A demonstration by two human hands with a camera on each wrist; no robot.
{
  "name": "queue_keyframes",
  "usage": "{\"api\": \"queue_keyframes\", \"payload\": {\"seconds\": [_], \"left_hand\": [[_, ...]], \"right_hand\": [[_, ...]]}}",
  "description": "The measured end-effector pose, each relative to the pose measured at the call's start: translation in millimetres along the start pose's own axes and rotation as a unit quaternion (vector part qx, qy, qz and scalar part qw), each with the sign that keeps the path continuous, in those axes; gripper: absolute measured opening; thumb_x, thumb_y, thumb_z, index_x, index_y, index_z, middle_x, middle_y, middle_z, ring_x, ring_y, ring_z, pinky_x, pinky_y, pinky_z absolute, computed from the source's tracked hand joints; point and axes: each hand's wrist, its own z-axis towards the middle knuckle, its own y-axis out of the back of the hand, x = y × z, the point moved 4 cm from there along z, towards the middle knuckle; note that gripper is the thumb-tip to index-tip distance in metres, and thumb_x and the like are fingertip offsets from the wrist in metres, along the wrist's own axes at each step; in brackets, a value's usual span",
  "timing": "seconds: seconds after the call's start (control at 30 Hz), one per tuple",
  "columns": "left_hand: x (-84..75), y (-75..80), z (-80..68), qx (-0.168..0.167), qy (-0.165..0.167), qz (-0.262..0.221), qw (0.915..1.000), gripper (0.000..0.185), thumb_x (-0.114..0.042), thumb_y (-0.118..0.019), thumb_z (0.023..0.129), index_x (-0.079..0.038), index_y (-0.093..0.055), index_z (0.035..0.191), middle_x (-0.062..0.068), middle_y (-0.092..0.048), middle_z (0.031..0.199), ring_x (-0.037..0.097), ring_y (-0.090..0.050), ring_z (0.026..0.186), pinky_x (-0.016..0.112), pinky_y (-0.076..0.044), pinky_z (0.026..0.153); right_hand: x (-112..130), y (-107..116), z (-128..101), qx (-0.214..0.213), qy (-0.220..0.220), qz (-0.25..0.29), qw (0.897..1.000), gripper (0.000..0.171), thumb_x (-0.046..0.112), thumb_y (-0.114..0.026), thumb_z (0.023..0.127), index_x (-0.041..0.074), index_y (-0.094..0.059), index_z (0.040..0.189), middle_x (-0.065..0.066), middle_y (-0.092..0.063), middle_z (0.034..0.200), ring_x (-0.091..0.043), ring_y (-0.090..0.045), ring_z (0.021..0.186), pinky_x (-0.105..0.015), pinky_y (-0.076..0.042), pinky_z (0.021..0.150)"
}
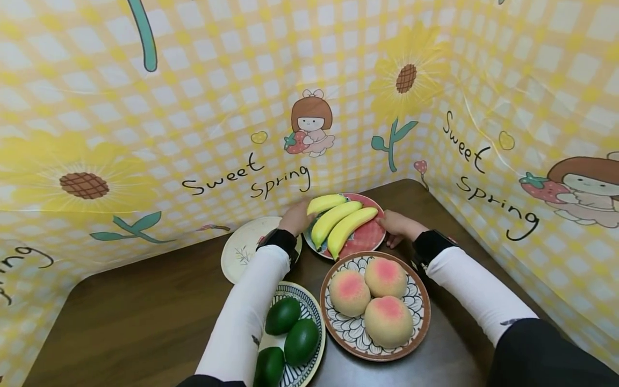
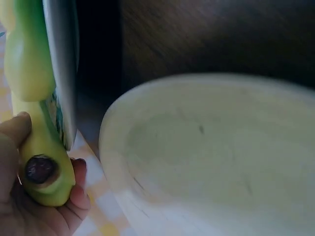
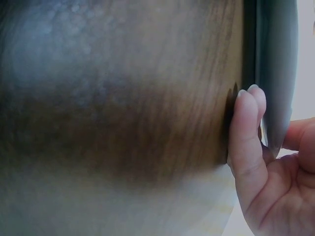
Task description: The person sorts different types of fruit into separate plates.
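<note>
Three yellow bananas (image 1: pixel 335 221) lie on a red patterned plate (image 1: pixel 367 236) at the back of the table. My left hand (image 1: pixel 296 217) holds the plate's left side. In the left wrist view its thumb rests on a banana's dark-tipped end (image 2: pixel 47 147), with the fingers curled beneath, by the plate's rim (image 2: pixel 61 73). Across from it, my right hand (image 1: pixel 400 226) grips the right rim. The right wrist view shows that hand's thumb and fingers on opposite sides of the plate's edge (image 3: pixel 279 73). The plate hides part of the right thumb.
A brown-rimmed plate (image 1: pixel 326 312) with three peach-like fruits (image 1: pixel 388 321) stands in front. Left of it, a blue-patterned plate (image 1: pixel 317 359) holds dark green oval fruits (image 1: pixel 302 342), partly behind my left forearm. A cream plate (image 1: pixel 237 250) lies behind that arm. Checked cloth walls (image 1: pixel 217 123) border the table.
</note>
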Motion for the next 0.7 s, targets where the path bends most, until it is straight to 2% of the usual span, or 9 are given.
{"api": "queue_keyframes", "payload": {"seconds": [0.2,0.43,0.7], "left_hand": [[0.7,-3.2,4.3,0.001,-0.015,0.009,0.9998,0.063,-0.028,-0.053,0.107,-0.007,-0.028,0.162,0.023,-0.041,0.161,0.040,-0.035,0.152,0.049,-0.033,0.124],[-4.1,-3.2,0.8,0.010,-0.031,-0.002,0.9995,0.065,-0.024,-0.054,0.105,-0.009,-0.027,0.162,0.025,-0.035,0.163,0.040,-0.028,0.155,0.051,-0.034,0.123],[-9.5,-5.6,-7.6,0.017,-0.057,0.020,0.9980,0.060,-0.027,-0.049,0.108,-0.006,-0.030,0.161,0.018,-0.037,0.165,0.038,-0.031,0.155,0.048,-0.030,0.126]], "right_hand": [[4,1,1,0.001,-0.002,0.001,1.000,0.032,0.018,-0.030,0.113,0.001,-0.047,0.092,-0.006,-0.053,0.066,-0.009,-0.057,0.048,-0.023,-0.056,0.050],[5,3,-2,-0.001,-0.005,-0.001,1.000,0.030,0.018,-0.030,0.113,0.001,-0.043,0.092,-0.007,-0.052,0.066,-0.010,-0.056,0.048,-0.024,-0.055,0.049],[2,0,-2,-0.002,-0.013,0.012,1.000,0.023,0.017,-0.030,0.112,-0.004,-0.039,0.114,-0.008,-0.051,0.069,-0.010,-0.056,0.048,-0.023,-0.055,0.049]]}}
